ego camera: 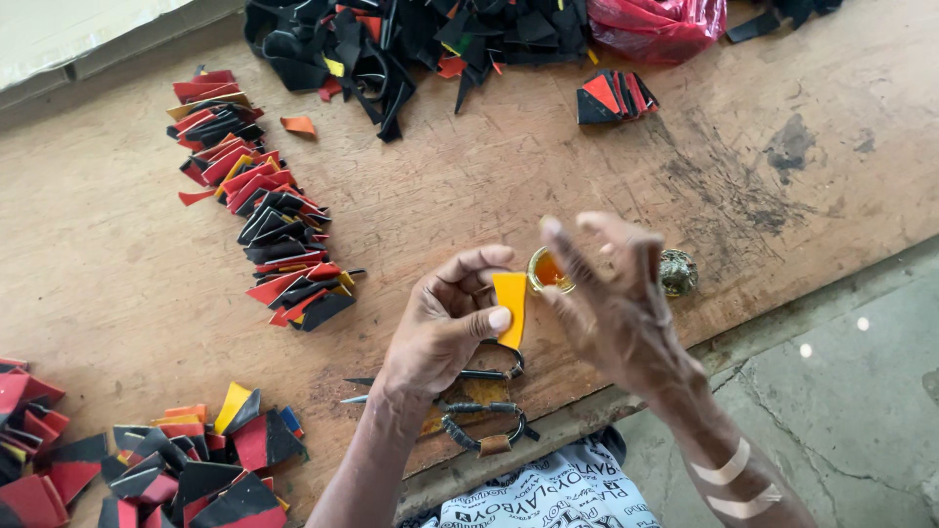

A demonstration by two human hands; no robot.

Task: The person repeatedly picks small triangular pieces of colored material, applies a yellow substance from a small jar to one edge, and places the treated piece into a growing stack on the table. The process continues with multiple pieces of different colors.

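Yellow piece [511, 307] | upright, long axis vertical | left hand [445, 323] pinching it | right hand [611, 303] apparently spread

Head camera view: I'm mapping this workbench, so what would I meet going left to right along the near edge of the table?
Heap of red and black cut pieces → scissors → left hand holding a yellow piece → small open glue pot → right hand → round metal lid.

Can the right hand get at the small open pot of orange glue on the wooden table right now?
Probably yes: the right hand hovers empty right beside the small open pot of orange glue, its fingers at the rim, nothing between them.
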